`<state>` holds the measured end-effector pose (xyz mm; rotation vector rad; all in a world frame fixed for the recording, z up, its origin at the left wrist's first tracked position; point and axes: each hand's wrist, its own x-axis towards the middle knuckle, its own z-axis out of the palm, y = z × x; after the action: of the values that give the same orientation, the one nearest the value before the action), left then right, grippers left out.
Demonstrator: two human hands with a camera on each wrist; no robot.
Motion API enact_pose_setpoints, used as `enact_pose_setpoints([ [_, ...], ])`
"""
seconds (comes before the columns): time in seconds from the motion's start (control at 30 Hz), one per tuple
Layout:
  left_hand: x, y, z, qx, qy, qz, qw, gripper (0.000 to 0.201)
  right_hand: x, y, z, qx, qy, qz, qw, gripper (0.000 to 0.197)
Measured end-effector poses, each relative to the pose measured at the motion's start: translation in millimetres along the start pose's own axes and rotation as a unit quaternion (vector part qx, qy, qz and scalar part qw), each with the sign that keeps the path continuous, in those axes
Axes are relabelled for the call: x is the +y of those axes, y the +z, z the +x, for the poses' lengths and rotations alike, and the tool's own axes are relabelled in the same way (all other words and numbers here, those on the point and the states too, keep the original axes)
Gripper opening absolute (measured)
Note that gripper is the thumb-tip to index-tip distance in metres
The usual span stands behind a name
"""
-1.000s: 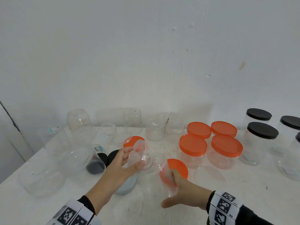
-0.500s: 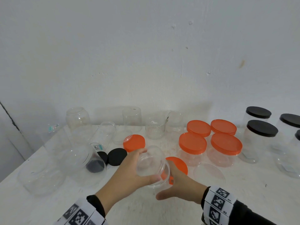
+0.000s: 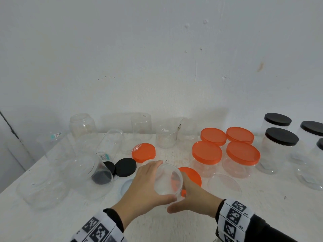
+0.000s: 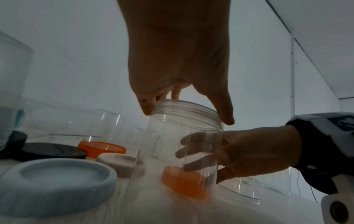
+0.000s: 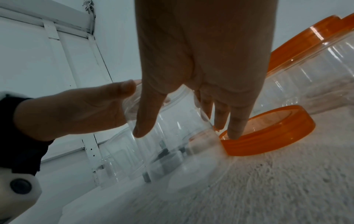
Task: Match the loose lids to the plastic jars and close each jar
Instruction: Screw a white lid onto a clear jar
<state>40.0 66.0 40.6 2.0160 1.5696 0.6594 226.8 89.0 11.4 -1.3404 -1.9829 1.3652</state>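
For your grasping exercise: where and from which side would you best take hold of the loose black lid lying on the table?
Grip the black lid by its rim, coming from above with thumb and fingers on opposite edges. It lies flat and is low and round, so the sides offer little height; the tipped jar crowds its left.

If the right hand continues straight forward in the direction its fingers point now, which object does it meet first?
Probably the loose orange lid. The right hand holds the clear jar, and its fingertips already seem to reach the lid's rim just behind the jar, though exact contact is unclear.
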Motion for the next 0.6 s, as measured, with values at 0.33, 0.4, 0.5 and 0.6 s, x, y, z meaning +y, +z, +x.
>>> enact_pose_setpoints([
  [0.33,-30.4,-9.0,-6.4,-0.122,-0.078,-0.214,0.966,0.128,-39.5,-31.2,-4.5,-0.026,-0.006,-0.083,0.996,0.121],
  [0.4,-32.3,-6.5,-5.5,-0.129,-0.076,-0.228,0.962,0.119,-54.7,-32.7,-0.5,-0.054,-0.021,-0.154,0.986,0.111],
  [0.5,-36.4,-0.5,-2.4,-0.123,-0.055,-0.246,0.960,0.104,-73.6,-28.7,7.7,-0.100,-0.044,-0.269,0.957,0.106],
  [0.6,-40.9,3.5,-1.0,-0.117,-0.053,-0.257,0.958,0.096,-86.7,-24.0,13.8,-0.132,-0.040,-0.338,0.931,0.103],
])
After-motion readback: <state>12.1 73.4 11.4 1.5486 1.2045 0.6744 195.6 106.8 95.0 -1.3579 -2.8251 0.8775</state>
